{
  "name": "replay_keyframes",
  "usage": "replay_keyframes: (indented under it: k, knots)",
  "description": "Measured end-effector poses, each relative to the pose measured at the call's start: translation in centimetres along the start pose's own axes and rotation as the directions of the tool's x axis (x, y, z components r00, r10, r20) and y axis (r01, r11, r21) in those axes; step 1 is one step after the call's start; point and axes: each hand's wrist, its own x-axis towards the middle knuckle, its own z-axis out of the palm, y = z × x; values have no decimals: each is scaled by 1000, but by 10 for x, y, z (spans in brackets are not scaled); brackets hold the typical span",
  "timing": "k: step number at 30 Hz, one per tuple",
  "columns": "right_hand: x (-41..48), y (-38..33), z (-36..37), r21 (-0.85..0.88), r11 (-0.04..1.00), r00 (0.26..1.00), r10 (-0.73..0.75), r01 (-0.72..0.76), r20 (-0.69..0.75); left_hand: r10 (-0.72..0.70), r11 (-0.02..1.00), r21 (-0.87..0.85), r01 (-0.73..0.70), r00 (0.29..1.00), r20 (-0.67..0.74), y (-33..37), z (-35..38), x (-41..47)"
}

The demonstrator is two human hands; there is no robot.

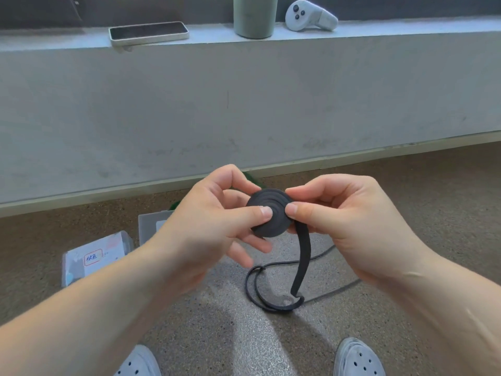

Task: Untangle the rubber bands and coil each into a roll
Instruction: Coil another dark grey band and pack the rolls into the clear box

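Above the speckled floor (217,335) we pinch a black coil (268,217) with our left hand (214,226) and right hand (349,223); its tail (303,256) hangs toward five o'clock.

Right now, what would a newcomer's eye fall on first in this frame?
A black coiled roll, centre frame, pinched between the left hand and the right hand. Its uncoiled tail hangs down to loose black loops on the floor. On the ledge behind sit a phone, a green cup and a white controller.

Coil (272,222) in front; phone (148,33), cup (254,17), controller (309,16) on ledge (393,29) behind.
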Motion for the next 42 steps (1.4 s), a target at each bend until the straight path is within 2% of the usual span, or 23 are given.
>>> replay_keyframes:
  k: [6,10,15,23,27,30,33,42]
  knots:
    - [3,-4,-2,-13,1000,998,21,-20,53,12,1000,3,-12,998,67,3,1,-1]
    - [3,-5,-2,22,999,999,38,-38,21,-5,993,-120,11,999,43,1,5,-2]
    - [1,-3,1,18,999,999,43,-43,-12,-13,955,-296,-9,997,-72,-3,9,0]
    - [-4,0,8,69,997,998,44,-41,-53,-38,912,-411,16,998,-43,-8,19,-8]
    - [-4,0,6,98,994,998,49,-46,-29,-63,944,-322,68,998,28,-7,12,-8]
    - [-2,-1,3,85,995,999,49,-49,1,-11,995,-99,12,1000,7,-3,3,-2]
    - [0,-3,1,64,996,998,55,-56,32,30,1000,1,-30,999,30,2,0,0]
    - [2,-8,-3,79,988,989,131,-136,73,1,989,-149,4,999,33,2,2,0]
